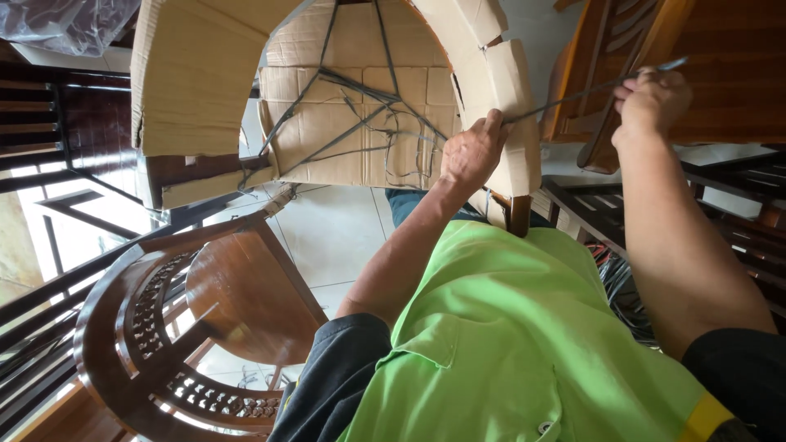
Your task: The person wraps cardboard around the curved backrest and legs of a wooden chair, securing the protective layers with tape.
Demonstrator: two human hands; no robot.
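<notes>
A piece of furniture wrapped in brown cardboard [352, 106] stands in front of me, crossed and tied by grey plastic straps [360, 123]. My left hand [473, 151] presses on the cardboard's right edge, pinching a strap where it leaves the wrapping. That strap [573, 94] runs taut to the right and up into my right hand [651, 102], whose fist is closed round it, the loose end sticking out beyond. My green shirt with black sleeves fills the bottom of the view.
A dark wooden chair with a carved round back [164, 327] lies at lower left. More wooden chairs [704, 74] stand at upper right. A bundle of dark straps [618, 290] lies by my right arm. Clear plastic wrap [65, 24] sits top left; white floor tiles [336, 237] show between.
</notes>
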